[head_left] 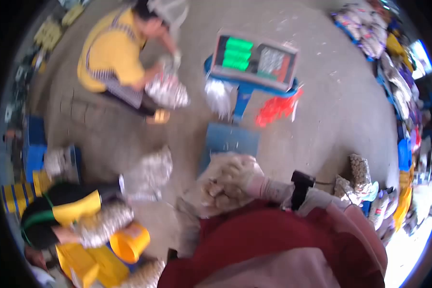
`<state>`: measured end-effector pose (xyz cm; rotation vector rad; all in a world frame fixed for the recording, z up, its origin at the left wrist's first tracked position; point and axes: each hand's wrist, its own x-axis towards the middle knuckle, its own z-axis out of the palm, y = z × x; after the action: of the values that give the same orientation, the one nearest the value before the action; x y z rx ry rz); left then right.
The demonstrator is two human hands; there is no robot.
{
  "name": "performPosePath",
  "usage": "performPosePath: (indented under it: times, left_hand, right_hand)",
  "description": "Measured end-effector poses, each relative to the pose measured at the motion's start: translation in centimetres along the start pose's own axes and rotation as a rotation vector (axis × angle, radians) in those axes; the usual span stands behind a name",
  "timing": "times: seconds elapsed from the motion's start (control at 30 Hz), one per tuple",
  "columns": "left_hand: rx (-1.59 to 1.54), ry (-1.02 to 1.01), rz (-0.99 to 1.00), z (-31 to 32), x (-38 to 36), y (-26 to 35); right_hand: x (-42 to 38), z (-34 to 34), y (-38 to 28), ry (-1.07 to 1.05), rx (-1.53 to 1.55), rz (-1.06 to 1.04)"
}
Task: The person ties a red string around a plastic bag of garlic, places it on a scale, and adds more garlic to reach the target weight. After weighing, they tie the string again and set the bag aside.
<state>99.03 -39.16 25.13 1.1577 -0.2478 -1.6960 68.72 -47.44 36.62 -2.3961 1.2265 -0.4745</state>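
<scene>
My two gloved hands are bunched together just above my red top. My right hand comes in from the right on a pale sleeve with a black strap at the wrist. My left hand sits right under it, blurred. Both are closed on a whitish mesh bag that hangs down toward my body. Right in front of them is the blue platform of a floor scale, with its display head on a blue post.
A person in a yellow top crouches at the far left over a mesh bag. Another person in a dark cap at lower left holds a filled bag by an orange bucket. Red netting lies by the scale. Bags pile along the right.
</scene>
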Motion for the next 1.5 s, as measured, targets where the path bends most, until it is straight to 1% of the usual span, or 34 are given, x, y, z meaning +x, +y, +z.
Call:
performPosePath:
  times: [0.03,0.1,0.13,0.17,0.2,0.23,0.3,0.37,0.43,0.47,0.5,0.57,0.6,0.63,0.67,0.73,0.77,0.83,0.9,0.93,0.97,1.0,1.03,1.07,1.1,1.17,1.2,1.23,1.3,1.37,1.4,1.43,1.47,1.5]
  left_hand:
    - [-0.382,-0.238,-0.158,-0.8,0.7,2.7]
    - [1.258,0.351,0.711,3.4,-0.2,3.0]
    - [1.252,0.398,0.695,4.4,-0.4,3.6]
    - [0.615,0.401,0.34,5.3,-0.5,4.1]
    - [-0.034,0.361,0.006,5.6,-0.7,4.1]
    - [-0.063,0.395,0.013,5.4,-0.7,3.7]
    - [0.025,0.332,0.085,4.7,-0.6,3.0]
    - [0.031,0.387,0.185,1.9,0.3,1.1]
    - [1.194,0.506,0.75,-0.1,0.9,0.2]
    - [0.777,0.421,0.424,-0.3,0.7,0.5]
    - [0.354,0.462,0.126,-0.5,0.6,0.8]
    - [-0.214,0.365,0.035,-0.4,0.2,1.1]
    - [-0.231,0.374,0.036,-1.0,0.1,0.8]
    - [0.448,0.472,0.433,-2.0,0.6,0.0]
    - [1.137,0.521,0.817,-1.8,1.2,-0.2]
    - [0.138,0.599,0.385,-1.5,1.3,0.3]
    - [0.256,0.702,0.321,-0.3,-0.5,2.9]
    - [0.192,0.741,0.391,2.1,-3.2,5.5]
    - [0.134,0.775,0.457,2.1,-4.4,5.2]
    - [0.205,0.681,0.475,2.2,-5.0,5.4]
    - [0.276,0.586,0.495,2.4,-5.2,5.8]
    - [0.059,0.485,0.194,2.6,-6.2,6.2]
    - [0.059,0.482,0.198,3.4,-6.7,6.8]
    - [0.119,0.403,0.008,4.1,-7.1,7.0]
    - [0.176,0.324,-0.185,4.8,-7.4,6.5]
    - [0.289,0.418,-0.202,7.0,-7.3,4.2]
    - [0.898,0.362,0.056,4.0,-5.9,0.4]
    - [0.897,0.364,0.063,4.5,-5.6,0.4]
    - [1.253,0.615,0.032,5.9,-5.0,0.1]
    - [1.539,0.515,0.286,-2.1,0.4,-8.6]
    - [1.08,0.341,0.149,-3.9,1.8,-10.0]
    - [0.519,0.272,-0.041,-0.8,0.4,-6.5]
    - [-0.027,0.328,-0.228,2.5,-1.2,-2.6]
    - [-0.027,0.325,-0.228,2.7,-1.3,-3.0]
  right_hand:
    - [0.6,2.6,1.1,-0.041,0.064,-0.074]
    - [1.7,4.9,0.1,-0.1,0.15,-0.181]
    - [2.4,4.0,-1.0,-0.194,0.164,-0.082]
    - [3.4,2.5,-2.1,-0.288,0.164,0.014]
    - [5.8,0.4,-3.3,-0.567,0.274,-0.163]
    - [5.9,1.3,-3.6,-0.601,0.278,-0.192]
    - [5.8,4.1,-3.7,-0.172,0.224,-0.639]
    - [6.7,6.5,-4.1,-0.161,0.16,-0.709]
    - [8.7,8.3,-4.9,-0.844,0.12,-0.364]
    - [8.9,9.2,-5.2,-0.848,0.109,-0.403]
    - [8.5,9.8,-5.4,-0.833,0.098,-0.432]
    - [8.2,10.9,-5.9,-0.831,0.083,-0.479]
    - [7.4,11.4,-5.9,-0.715,-0.105,-0.529]
    - [6.7,11.8,-5.8,-0.595,-0.292,-0.567]
    - [6.8,11.9,-5.9,-0.619,-0.307,-0.538]
    - [8.0,10.7,-6.2,-0.78,-0.31,-0.448]
    - [9.1,9.6,-7.0,-0.907,-0.293,-0.352]
    - [9.2,8.3,-6.5,-0.95,-0.316,-0.44]
    - [7.2,10.5,-4.9,-0.721,-0.125,-0.32]
    - [8.6,9.7,-6.0,-0.937,-0.136,-0.187]
    - [8.6,9.7,-5.6,-0.936,-0.14,-0.192]
    - [8.4,9.6,-5.0,-0.974,-0.125,-0.289]
    - [8.3,9.6,-4.6,-1.01,-0.11,-0.384]
    - [9.0,8.7,-5.5,-1.01,-0.112,-0.385]
    - [9.5,7.6,-6.4,-1.031,-0.012,-0.153]
    - [9.0,7.8,-6.1,-1.044,0.088,0.083]
    - [8.4,9.4,-4.4,-0.965,0.064,-0.138]
    - [8.3,9.7,-4.1,-0.923,0.051,-0.251]
    - [7.9,10.4,-3.5,-0.892,-0.053,-0.379]
    - [8.7,10.1,-4.1,-0.907,-0.14,-0.399]
    - [9.3,9.2,-5.0,-0.996,0.173,-0.049]
    - [9.1,9.4,-4.7,-1.038,0.333,0.131]
    - [8.8,9.6,-4.4,-1.054,0.486,0.318]
    - [8.3,11.1,-2.6,-1.044,0.41,0.053]
